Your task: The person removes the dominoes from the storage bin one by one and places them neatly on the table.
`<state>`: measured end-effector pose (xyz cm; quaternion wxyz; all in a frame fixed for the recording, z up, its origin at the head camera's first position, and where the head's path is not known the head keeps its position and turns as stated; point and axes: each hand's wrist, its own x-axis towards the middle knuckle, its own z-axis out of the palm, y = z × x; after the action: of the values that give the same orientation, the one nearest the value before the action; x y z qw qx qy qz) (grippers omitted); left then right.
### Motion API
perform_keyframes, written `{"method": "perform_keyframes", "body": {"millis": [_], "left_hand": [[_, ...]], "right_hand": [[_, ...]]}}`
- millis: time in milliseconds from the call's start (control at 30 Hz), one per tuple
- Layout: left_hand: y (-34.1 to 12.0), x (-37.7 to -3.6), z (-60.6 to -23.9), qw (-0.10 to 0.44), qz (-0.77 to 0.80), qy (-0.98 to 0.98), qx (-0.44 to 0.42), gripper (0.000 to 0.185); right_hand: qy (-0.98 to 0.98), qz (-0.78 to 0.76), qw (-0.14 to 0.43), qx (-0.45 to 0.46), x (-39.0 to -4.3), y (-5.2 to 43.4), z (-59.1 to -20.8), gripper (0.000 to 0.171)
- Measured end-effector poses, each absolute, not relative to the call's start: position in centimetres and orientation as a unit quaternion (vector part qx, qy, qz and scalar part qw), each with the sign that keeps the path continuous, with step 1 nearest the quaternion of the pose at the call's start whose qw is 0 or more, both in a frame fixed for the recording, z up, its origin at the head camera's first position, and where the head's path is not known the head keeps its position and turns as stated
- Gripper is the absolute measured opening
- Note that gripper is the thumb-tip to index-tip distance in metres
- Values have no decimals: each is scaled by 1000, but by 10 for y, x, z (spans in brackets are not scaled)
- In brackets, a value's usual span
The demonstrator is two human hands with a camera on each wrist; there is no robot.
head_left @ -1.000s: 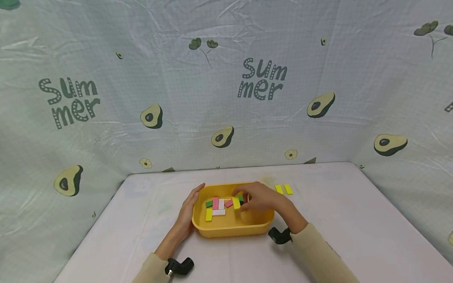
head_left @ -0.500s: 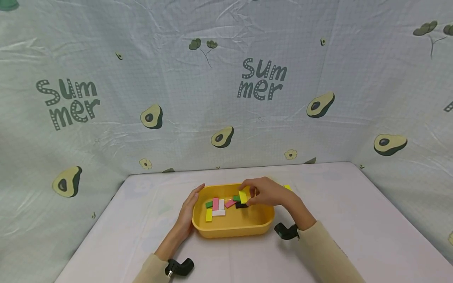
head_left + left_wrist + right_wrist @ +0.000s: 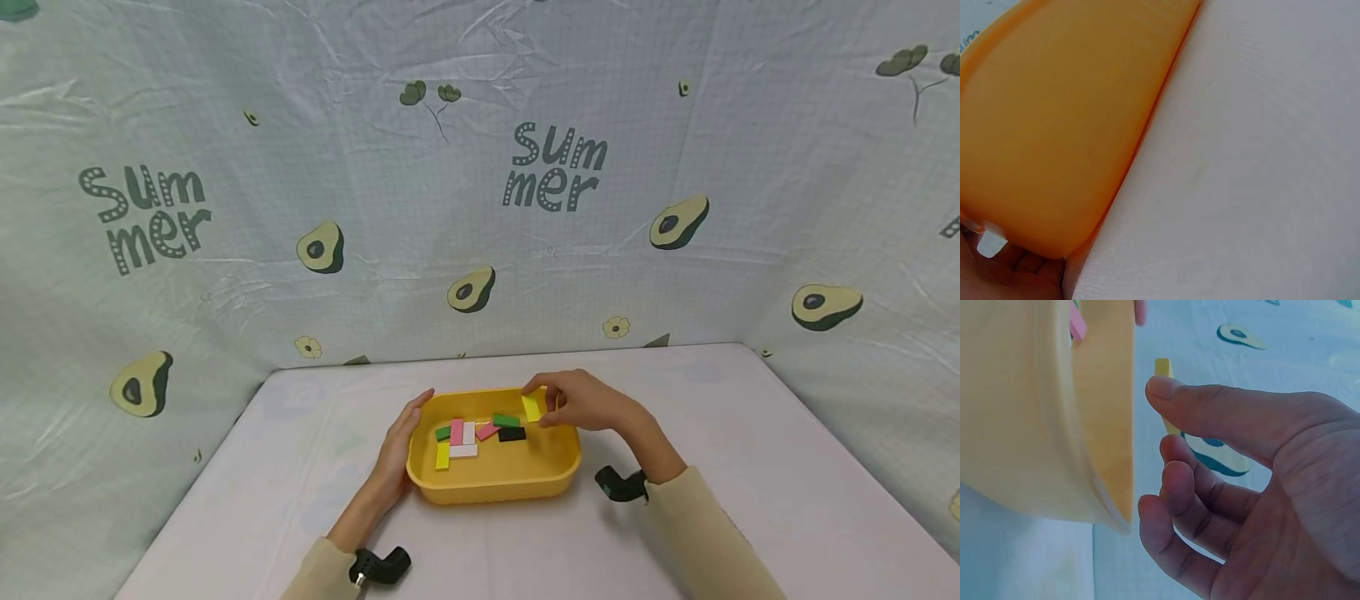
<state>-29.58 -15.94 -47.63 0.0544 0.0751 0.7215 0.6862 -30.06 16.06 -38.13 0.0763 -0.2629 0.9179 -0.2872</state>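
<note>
A yellow tray (image 3: 555,475) sits mid-table holding several small blocks: green (image 3: 506,420), black (image 3: 512,434), pink (image 3: 457,431), white (image 3: 462,451) and yellow (image 3: 442,455). My right hand (image 3: 542,406) hovers over the tray's far right corner and pinches a yellow block (image 3: 532,407) between thumb and fingers. The right wrist view shows this yellow block (image 3: 1162,367) edge-on above the thumb (image 3: 1210,406), beside the tray wall (image 3: 1041,412). My left hand (image 3: 401,437) lies flat against the tray's left side, fingers straight. In the left wrist view only its fingers (image 3: 1010,275) show, under the tray wall (image 3: 1054,125).
The table (image 3: 750,467) wears a pale cloth and is closed in behind and at both sides by a printed curtain (image 3: 480,208). Black camera mounts sit on both wrists (image 3: 378,567) (image 3: 618,483).
My right hand has lifted a yellow block out of the tray and carried it up and to the right. It now covers two yellow blocks lying behind the tray. The left hand stayed put.
</note>
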Motion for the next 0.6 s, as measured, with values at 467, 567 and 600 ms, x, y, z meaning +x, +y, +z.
{"method": "perform_keyframes", "body": {"millis": [467, 567, 600], "left_hand": [[-158, -297, -476, 51, 687, 721, 75, 53], [-157, -296, -476, 50, 686, 721, 78, 53], [-157, -296, -476, 50, 687, 721, 79, 53]], "right_hand": [[914, -305, 64, -260, -308, 188, -376, 42], [911, -311, 64, -264, -310, 193, -375, 41], [910, -315, 66, -261, -310, 195, -374, 41]]}}
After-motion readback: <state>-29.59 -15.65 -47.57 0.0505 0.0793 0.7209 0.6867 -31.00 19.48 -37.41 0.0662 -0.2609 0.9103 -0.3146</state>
